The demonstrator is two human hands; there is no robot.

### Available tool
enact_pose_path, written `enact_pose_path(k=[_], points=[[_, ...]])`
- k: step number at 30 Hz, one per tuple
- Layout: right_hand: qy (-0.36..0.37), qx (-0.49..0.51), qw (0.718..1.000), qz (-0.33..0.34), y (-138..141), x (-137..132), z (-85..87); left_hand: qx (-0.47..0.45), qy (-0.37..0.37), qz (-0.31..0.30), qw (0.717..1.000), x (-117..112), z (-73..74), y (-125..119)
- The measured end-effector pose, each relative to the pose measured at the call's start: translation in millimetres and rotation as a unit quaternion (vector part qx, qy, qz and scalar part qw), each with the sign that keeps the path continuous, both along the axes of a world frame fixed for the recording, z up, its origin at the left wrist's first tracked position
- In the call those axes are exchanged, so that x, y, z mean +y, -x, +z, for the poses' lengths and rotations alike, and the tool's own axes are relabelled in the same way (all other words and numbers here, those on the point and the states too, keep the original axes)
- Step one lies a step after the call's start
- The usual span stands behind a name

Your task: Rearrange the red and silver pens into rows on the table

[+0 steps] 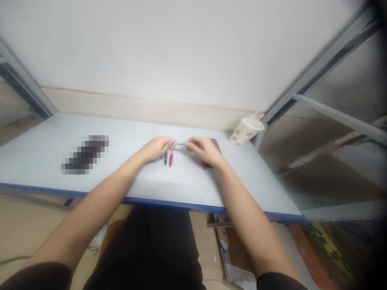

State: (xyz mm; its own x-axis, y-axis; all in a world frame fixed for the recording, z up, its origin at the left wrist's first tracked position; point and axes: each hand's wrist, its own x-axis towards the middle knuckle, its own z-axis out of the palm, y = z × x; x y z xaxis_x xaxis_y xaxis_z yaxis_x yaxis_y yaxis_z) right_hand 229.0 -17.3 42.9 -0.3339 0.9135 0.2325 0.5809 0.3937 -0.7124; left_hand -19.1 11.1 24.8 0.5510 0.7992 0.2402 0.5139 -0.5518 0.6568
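My left hand (157, 148) and my right hand (205, 151) meet above the middle of the white table (136, 181). Between their fingertips runs a thin silver pen part (179, 143), held from both sides. Just below my left hand, a dark grey pen (165, 158) and a red pen (171, 159) lie side by side, their upper ends hidden by the hand. Under my right hand lies a dark flat tablet or notebook (215, 144), mostly covered. A small red item (203, 164) pokes out beneath that palm.
A paper cup (246, 131) with a straw and red flower print lies on its side at the back right corner. A pixelated, blurred object (85, 154) lies on the left of the table. A blue table edge (169, 203) runs along the front; a metal frame (317, 76) stands at right.
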Motion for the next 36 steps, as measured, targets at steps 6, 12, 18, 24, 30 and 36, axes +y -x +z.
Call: enact_pose_path(k=[6,12,18,24,30,36], points=[[-0.001,0.022,1.000,-0.010,-2.5,-0.7,1.2,-0.008,-0.012,0.005,1.000,1.9,-3.7,-0.9],[0.023,0.051,0.998,-0.029,-5.7,2.4,-1.0,-0.014,-0.004,0.008,1.000,5.4,-6.3,-1.3],[0.013,0.093,0.994,-0.060,-5.9,4.1,-0.9,-0.048,-0.013,0.006,0.999,7.0,-7.8,-0.7],[0.060,0.280,0.957,-0.045,-2.8,6.4,0.7,-0.137,0.096,-0.025,0.986,1.8,-5.8,-5.9],[0.085,0.417,0.904,-0.038,-0.4,11.2,-3.7,-0.197,0.206,-0.072,0.956,3.2,-9.1,-12.0],[0.002,0.394,0.914,-0.092,-3.1,15.2,-2.6,-0.208,0.241,-0.088,0.944,5.8,-12.3,-9.4]])
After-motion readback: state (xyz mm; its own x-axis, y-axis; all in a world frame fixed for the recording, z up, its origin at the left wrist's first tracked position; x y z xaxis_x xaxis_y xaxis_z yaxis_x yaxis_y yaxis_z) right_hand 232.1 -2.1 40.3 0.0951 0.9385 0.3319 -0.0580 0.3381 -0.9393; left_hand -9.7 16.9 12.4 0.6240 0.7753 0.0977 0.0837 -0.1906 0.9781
